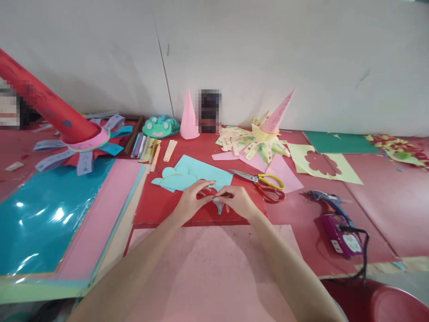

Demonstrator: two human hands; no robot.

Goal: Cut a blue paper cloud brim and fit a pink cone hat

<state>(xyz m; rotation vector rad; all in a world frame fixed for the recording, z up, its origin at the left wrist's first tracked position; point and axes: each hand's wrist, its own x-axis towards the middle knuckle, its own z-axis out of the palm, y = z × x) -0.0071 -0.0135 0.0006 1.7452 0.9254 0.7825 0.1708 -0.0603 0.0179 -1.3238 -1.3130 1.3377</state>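
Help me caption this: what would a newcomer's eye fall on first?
Probably the long red tube, slanting in at upper left. Next, the upright pink cone and the tilted pink cone, near the wall. Then the left hand and right hand, centrally, at a small blue piece.

2 pink paper cones [188, 118], 1 red paper tube [55, 103], 1 pair of metal scissors [256, 179] with yellow and orange-red handles, 1 blue glue gun [330, 200], 1 purple plastic box [338, 232], 1 dark green rectangular sheet [342, 142], 1 small blue paper piece [219, 207].
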